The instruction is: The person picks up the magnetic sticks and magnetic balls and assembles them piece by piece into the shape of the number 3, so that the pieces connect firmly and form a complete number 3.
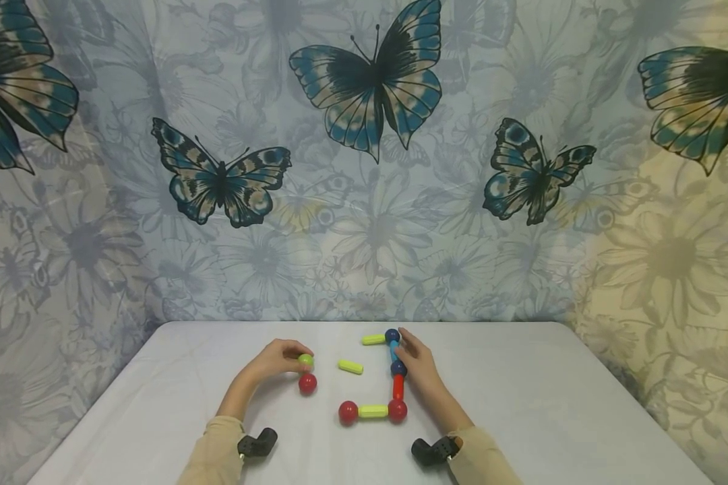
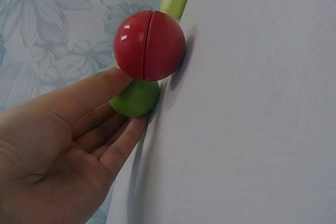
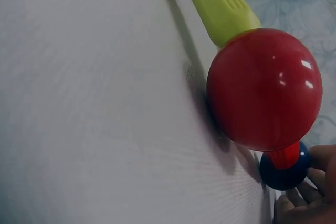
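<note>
My left hand (image 1: 279, 358) pinches a green ball (image 2: 135, 99) between thumb and fingers. A loose red ball (image 1: 307, 384) with a seam round it sits right by the green one. On the other side, my right hand (image 1: 417, 360) holds a joined ball-and-rod chain at its light blue rod (image 1: 393, 351). That rod runs between a far dark blue ball (image 1: 391, 335) and a nearer dark blue ball (image 3: 285, 167). From there a red rod (image 1: 398, 387) leads to a red corner ball (image 3: 265, 89). A yellow-green rod (image 1: 373, 411) joins this corner to another red ball (image 1: 348, 413).
Another yellow-green rod (image 1: 373, 339) extends left from the far dark blue ball. Between the hands lies a loose yellow-green rod (image 1: 350, 367). Everything rests on a white-covered table (image 1: 522, 391), with a butterfly-print curtain (image 1: 388, 269) behind it.
</note>
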`<state>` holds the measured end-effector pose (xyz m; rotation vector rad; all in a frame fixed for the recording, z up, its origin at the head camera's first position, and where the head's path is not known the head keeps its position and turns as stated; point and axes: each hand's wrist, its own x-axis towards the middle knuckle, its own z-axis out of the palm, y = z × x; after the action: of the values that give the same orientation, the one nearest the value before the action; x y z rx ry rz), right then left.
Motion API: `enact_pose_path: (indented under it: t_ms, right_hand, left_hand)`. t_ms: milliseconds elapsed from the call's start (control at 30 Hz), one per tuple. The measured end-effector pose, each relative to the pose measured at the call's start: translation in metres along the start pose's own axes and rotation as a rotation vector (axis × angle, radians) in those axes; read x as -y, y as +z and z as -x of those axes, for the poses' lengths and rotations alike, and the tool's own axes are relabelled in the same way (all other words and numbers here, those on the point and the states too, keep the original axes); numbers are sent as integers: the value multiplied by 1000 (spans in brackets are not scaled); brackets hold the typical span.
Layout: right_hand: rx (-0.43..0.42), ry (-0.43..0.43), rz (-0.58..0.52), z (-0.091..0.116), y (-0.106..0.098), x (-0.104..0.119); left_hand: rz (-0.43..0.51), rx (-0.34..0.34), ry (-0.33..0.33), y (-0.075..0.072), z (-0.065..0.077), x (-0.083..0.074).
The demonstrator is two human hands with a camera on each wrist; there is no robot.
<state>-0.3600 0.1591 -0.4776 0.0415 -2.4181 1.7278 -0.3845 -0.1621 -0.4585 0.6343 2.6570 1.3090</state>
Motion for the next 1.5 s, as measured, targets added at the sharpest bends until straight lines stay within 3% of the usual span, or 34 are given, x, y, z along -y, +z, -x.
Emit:
enact_pose_path:
  t_ms: [467, 600, 933, 1100, 1233, 1500]
  right_hand:
    - [52, -19, 27, -3, 1, 1]
    - [45, -30, 34, -1, 0, 1]
    - [26, -31, 41, -3, 2, -5]
    - [20, -24, 35, -2, 3, -6]
    - [16, -27, 32, -1, 3, -6]
    - [22, -35, 45, -2, 2, -7]
  left_hand:
    - [22, 9, 16, 0, 0, -3]
    - [17, -20, 7, 3, -3, -4]
    - [30, -171, -107, 25, -21, -16]
    - [55, -228, -126, 33, -30, -21]
    - [70, -236, -111, 36, -36, -25]
    - [139, -205, -148, 44, -51, -31]
